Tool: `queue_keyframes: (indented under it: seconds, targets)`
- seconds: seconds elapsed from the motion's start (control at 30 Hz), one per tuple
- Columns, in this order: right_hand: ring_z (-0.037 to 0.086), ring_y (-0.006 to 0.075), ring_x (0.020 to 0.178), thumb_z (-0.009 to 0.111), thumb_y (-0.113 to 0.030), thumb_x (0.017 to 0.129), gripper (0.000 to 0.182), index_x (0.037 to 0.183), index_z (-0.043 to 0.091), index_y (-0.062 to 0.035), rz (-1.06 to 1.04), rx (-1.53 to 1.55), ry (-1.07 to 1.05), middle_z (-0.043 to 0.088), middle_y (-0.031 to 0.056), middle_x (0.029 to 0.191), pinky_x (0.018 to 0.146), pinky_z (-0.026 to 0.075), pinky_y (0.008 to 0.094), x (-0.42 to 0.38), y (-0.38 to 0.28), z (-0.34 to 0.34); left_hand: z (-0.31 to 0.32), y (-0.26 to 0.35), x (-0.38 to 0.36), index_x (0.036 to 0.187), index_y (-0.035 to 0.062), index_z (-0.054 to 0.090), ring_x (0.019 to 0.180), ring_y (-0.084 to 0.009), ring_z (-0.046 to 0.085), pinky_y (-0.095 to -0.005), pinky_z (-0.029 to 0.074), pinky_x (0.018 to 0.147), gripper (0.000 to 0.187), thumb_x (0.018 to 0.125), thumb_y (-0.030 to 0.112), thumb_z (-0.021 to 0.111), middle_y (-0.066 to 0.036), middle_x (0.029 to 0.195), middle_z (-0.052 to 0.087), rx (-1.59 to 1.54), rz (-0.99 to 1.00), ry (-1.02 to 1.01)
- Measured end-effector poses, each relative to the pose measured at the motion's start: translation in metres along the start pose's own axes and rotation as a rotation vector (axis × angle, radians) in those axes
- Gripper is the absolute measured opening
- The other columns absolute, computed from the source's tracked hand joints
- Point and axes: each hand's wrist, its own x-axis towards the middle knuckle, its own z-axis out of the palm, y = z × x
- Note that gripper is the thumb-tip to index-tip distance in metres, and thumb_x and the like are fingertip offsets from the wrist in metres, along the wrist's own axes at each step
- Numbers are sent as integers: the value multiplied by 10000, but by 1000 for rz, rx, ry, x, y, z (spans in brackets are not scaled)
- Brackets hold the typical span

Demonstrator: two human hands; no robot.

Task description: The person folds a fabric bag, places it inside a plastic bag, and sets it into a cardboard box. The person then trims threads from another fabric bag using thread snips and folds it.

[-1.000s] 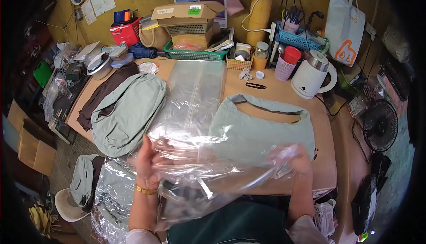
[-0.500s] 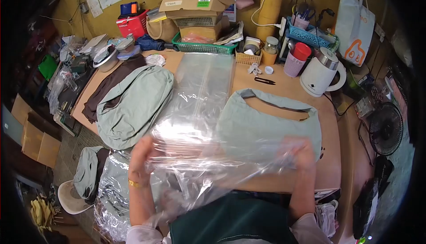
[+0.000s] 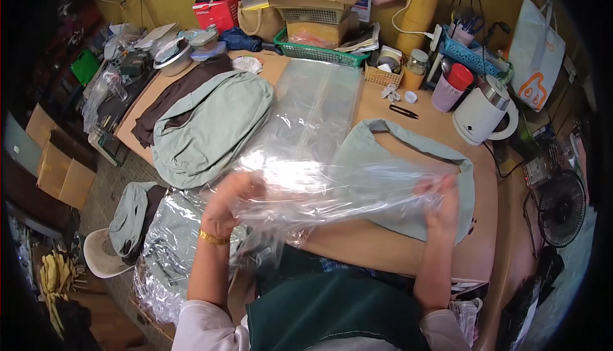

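A clear plastic bag (image 3: pixel 345 191) is stretched between my two hands over the front of the table. My left hand (image 3: pixel 237 198), with a gold bracelet at its wrist, grips one end. The other end is in my right hand (image 3: pixel 440 198), whose fingers are blurred but closed on the film. Beneath and behind the film lies a pale green shoulder bag (image 3: pixel 408 223), its strap loop toward the back. Left of it a flat pile of clear plastic bags (image 3: pixel 313 102) runs to the back. Further left rests a pile of pale green cloth bags (image 3: pixel 211 127) with dark brown cloth.
A white kettle (image 3: pixel 479 115), a red cup (image 3: pixel 459 76) and black thread snips (image 3: pixel 403 112) are at the right back. Behind stands a green basket (image 3: pixel 319 55) with boxes. A plastic-wrapped bundle (image 3: pixel 172 255) and a stool (image 3: pixel 105 255) are at lower left.
Both hands have risen slightly toward the table's back, and the left has moved right. The film's hanging lower part has swung up off my lap. The camera view has shifted.
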Motion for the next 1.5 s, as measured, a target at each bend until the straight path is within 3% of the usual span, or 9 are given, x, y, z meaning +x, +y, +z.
queue_keyframes:
  seconds: [0.1,0.17,0.23,0.33,0.5,0.83,0.97,1.17,1.5]
  targets:
    - [557,135,582,544,-298,960,307,757,574,-70,-15,263,121,630,58,725,517,438,306,18,4,2,2,5,5,1105,-19,624,734,-183,642,-303,521,730,366,964,304,526,-75,911,680,764,-221,-731]
    - [559,127,591,569,-279,948,279,763,583,-70,84,232,122,632,56,729,516,439,308,22,1,10,-3,5,-4,1037,-7,662,761,-195,662,-299,535,776,397,964,359,526,-87,871,693,851,-36,-343]
    - [572,127,624,625,-229,910,201,792,602,-67,431,-972,-959,629,48,734,541,458,316,24,-13,20,-11,15,3,1003,31,653,800,-177,624,-314,514,728,317,977,319,524,-69,950,675,-123,80,96]
    - [585,123,645,663,-180,873,138,809,617,-67,502,-663,-1057,631,45,727,559,475,329,19,14,18,-53,10,16,1088,34,623,834,-186,631,-356,533,728,376,978,372,500,-90,964,663,-441,71,-196]
    - [529,122,542,528,-330,970,300,814,567,-76,73,137,-4,521,18,560,523,444,307,42,47,-6,-37,-14,10,1172,-33,562,850,-138,624,-243,498,731,435,829,188,711,-59,1024,645,127,-7,-77]
    - [283,68,392,506,-573,911,626,1268,495,-59,-108,598,-417,423,-24,521,425,262,240,28,2,-87,34,-53,72,1225,-39,535,707,-62,535,-212,420,593,401,898,161,651,-15,909,624,65,-145,-336]
    - [385,68,425,696,-617,727,1214,1516,-97,-146,-161,730,-515,582,198,1056,420,325,206,26,-2,-90,52,-73,98,1032,29,604,617,-11,473,-170,417,591,195,941,201,600,49,790,591,118,-171,-401]
    - [440,58,509,623,-377,911,672,1467,328,-142,204,223,269,621,230,1075,481,405,182,40,30,-78,-1,-105,120,1119,1,594,852,-138,667,-312,576,754,323,924,258,612,-81,991,676,-239,-373,-237]
    - [489,72,591,618,-48,870,608,1431,405,-144,148,145,214,635,136,1089,509,394,206,34,37,-57,26,-99,102,1208,-7,560,852,-194,654,-301,564,708,431,911,296,636,-98,1045,658,-330,-308,-51]
